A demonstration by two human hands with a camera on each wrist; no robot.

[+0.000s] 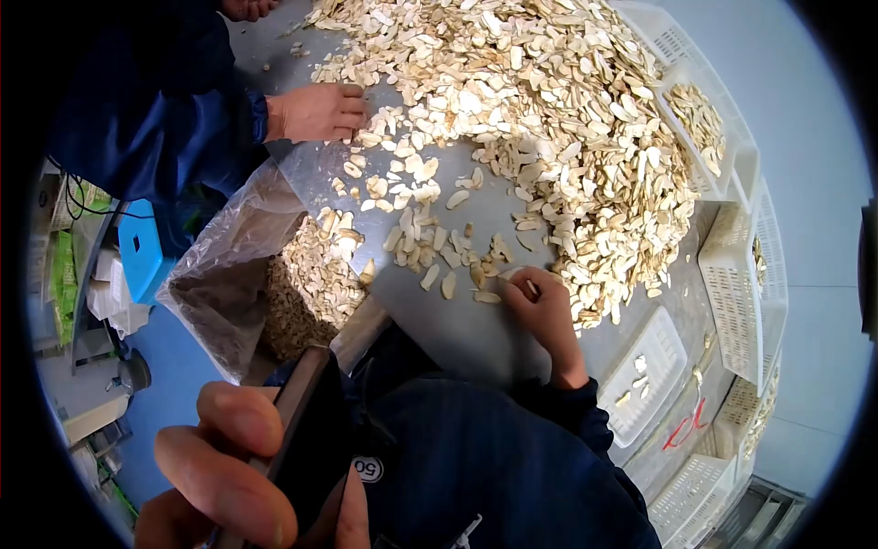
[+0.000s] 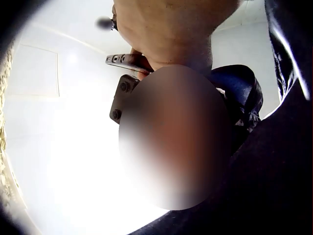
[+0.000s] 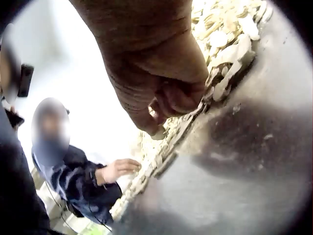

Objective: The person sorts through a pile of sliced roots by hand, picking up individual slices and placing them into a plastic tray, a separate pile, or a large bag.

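My left hand (image 1: 219, 467) is raised close to the head camera, fingers and thumb gripping a dark flat slab (image 1: 306, 430) with a brownish edge. In the left wrist view, that hand (image 2: 166, 29) is up beside a metal bracket (image 2: 122, 98). My right hand (image 1: 544, 316) is low over the grey metal table (image 1: 439, 320), fingers curled, beside loose pale dried slices (image 1: 448, 285). In the right wrist view, the right hand's (image 3: 156, 78) fingertips are right at the slices; I cannot tell whether a slice is between them. A large heap of slices (image 1: 585, 165) lies beyond.
Another person's hand (image 1: 320, 112) rests at the heap's left edge. An open plastic bag (image 1: 229, 265) of smaller pieces stands at the table's left edge. White perforated baskets (image 1: 732, 302) line the right side, near a white tray (image 1: 640, 375) and red-handled scissors (image 1: 684, 425).
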